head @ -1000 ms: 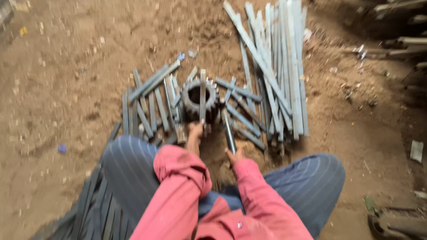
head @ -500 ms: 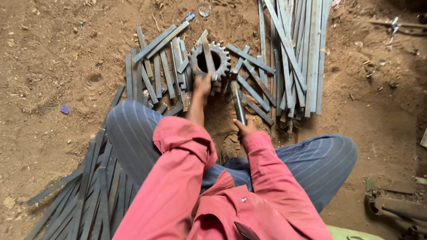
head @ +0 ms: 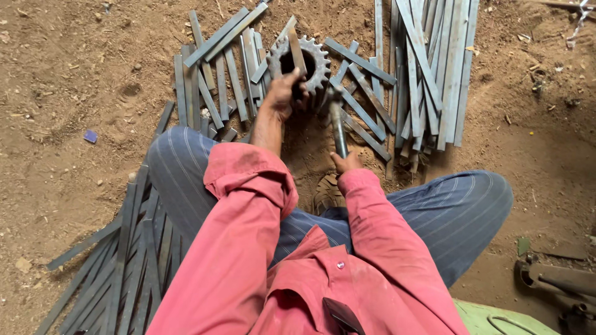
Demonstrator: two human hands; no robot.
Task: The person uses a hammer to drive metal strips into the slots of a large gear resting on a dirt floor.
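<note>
A large toothed steel gear [head: 315, 57] lies flat on the dirt in front of me. My left hand [head: 280, 94] holds a short flat metal strip [head: 296, 53] that lies across the gear's hole. My right hand [head: 345, 162] grips the handle of a hammer [head: 336, 121], whose head rests next to the gear's near edge. I sit on the ground in a pink shirt and striped blue trousers, knees spread to both sides.
Short flat metal strips [head: 217, 74] lie piled left of the gear, longer ones [head: 428, 68] to its right. More long strips [head: 118, 267] lie by my left leg. A rusty machine part [head: 552, 285] sits at the lower right. A green object [head: 490, 316] shows at the bottom edge.
The view has tipped down and closer. My left hand has moved up onto the gear with the strip, and the hammer now points at the gear's near edge.
</note>
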